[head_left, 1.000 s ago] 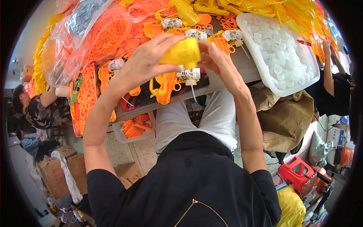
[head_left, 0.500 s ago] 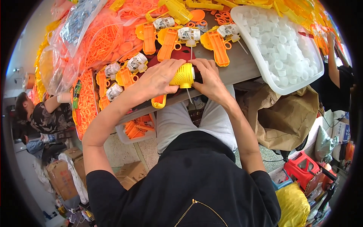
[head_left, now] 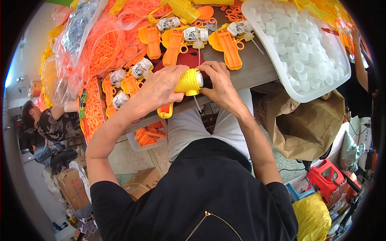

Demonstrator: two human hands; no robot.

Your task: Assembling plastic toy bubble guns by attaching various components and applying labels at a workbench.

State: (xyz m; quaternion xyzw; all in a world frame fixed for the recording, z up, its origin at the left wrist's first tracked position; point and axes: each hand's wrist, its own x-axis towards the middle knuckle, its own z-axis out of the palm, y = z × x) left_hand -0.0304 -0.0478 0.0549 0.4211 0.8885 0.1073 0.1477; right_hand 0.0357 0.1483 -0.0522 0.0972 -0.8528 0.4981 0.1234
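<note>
Yellow casing (head_left: 189, 82), grasped by left hand (head_left: 163, 85), appears sleeved on; right hand (head_left: 220, 85), grip unclear; nearby orange-handled units (head_left: 174, 46) uncased.

From mid-view, the left hand (head_left: 159, 89) sits near eleven o'clock, curled, its thumb aimed at three. The right hand (head_left: 221, 86) is near one, fingers and thumb arched toward ten (tips apart). The left forearm (head_left: 120, 118) slants up toward one, the right forearm (head_left: 255, 136) toward eleven.
</note>
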